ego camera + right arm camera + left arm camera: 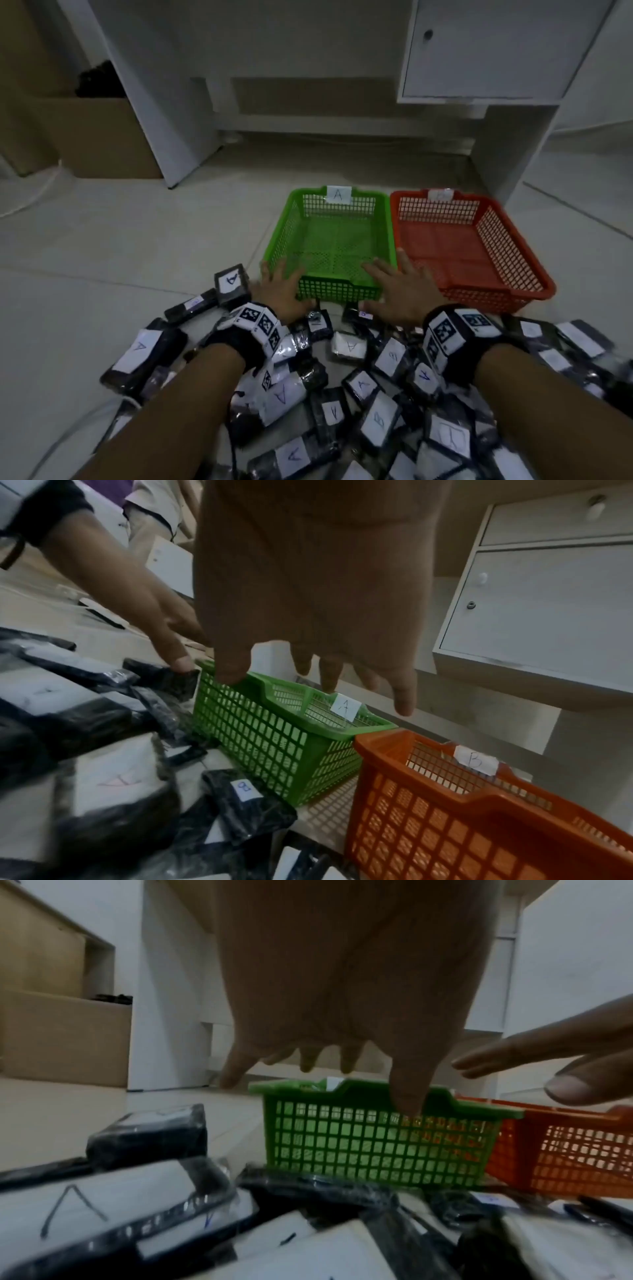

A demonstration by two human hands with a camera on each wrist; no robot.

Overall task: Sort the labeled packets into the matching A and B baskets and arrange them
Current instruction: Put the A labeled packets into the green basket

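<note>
Both hands hover over the near rim of the green basket (329, 240), centre of the head view, fingers spread and holding nothing. The left hand (282, 289) is at the basket's lower-left corner; the right hand (397, 291) is over its lower-right corner, next to the orange basket (479, 246) that stands touching it on the right. A paper tag reading A (338, 194) sits on the green basket's far wall and a tag reading B (475, 760) on the orange one; both baskets look empty. The packets (376, 394), dark wrappers with white A or B labels, lie heaped across the bottom of the frame, from lower left to lower right, none yet sorted. Sorting appears to be at its very start, the hands perhaps squaring up the green basket. The next move calls for reading a label, pinching one packet from the heap and carrying it to the matching basket.
</note>
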